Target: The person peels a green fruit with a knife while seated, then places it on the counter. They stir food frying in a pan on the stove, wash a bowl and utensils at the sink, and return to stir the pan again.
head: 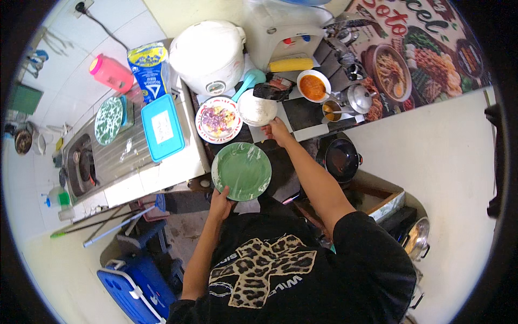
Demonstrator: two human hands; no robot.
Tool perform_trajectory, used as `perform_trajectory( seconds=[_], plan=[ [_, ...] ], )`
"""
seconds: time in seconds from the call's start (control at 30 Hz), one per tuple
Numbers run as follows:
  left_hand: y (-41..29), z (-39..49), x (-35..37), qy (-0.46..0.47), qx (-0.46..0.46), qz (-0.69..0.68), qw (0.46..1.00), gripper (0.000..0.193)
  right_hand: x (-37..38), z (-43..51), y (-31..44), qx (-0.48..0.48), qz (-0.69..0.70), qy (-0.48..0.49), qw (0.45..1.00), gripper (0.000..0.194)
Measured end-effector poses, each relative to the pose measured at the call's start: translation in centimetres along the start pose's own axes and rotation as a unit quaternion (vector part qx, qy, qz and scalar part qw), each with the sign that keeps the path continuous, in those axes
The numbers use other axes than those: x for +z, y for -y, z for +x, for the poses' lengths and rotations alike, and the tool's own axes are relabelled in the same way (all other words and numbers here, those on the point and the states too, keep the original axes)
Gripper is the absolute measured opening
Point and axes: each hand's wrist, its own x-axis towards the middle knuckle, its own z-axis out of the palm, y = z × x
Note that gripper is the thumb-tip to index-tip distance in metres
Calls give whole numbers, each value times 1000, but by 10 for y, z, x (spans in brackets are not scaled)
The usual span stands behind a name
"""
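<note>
My left hand [221, 204] holds a green plate with white marbling [241, 172] by its near edge, thumb on top. The plate is in front of my body, and its face looks bare. At the near right rim of a white bowl [257, 108] filled with something pale, my right hand [278, 133] has its thumb on the edge and its fingers curled below. Whether the filling is flour or rice cannot be told. Just left of that bowl sits a red-patterned white enamel plate [218, 120] of chopped shallots and other cut pieces.
Behind stand a white rice cooker [207, 56], a turquoise ladle [253, 79] and a water dispenser [283, 28]. To the right are a bowl of red sauce [313, 87], a metal kettle [359, 98] and a black wok [342, 160]. A blue-lidded box [162, 127] lies by the sink [81, 166].
</note>
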Motion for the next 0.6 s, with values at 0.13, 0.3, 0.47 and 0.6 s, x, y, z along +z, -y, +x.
perform_trajectory(
  seconds=[0.13, 0.3, 0.47, 0.6],
  plan=[
    [14, 7, 12, -44, -6, 2, 999, 41, 4, 14, -2, -97, -108, -72, 987, 19],
    [22, 26, 17, -64, -30, -10, 997, 39, -14, 30, 13, -127, -187, -124, 966, 20],
    [26, 28, 2, -68, -23, 4, 997, 41, -27, 33, 14, -126, 2, -84, 988, 21],
    [30, 19, -10, -67, 1, -13, 998, 43, -23, -4, -24, -293, -398, -138, 858, 16]
  ],
)
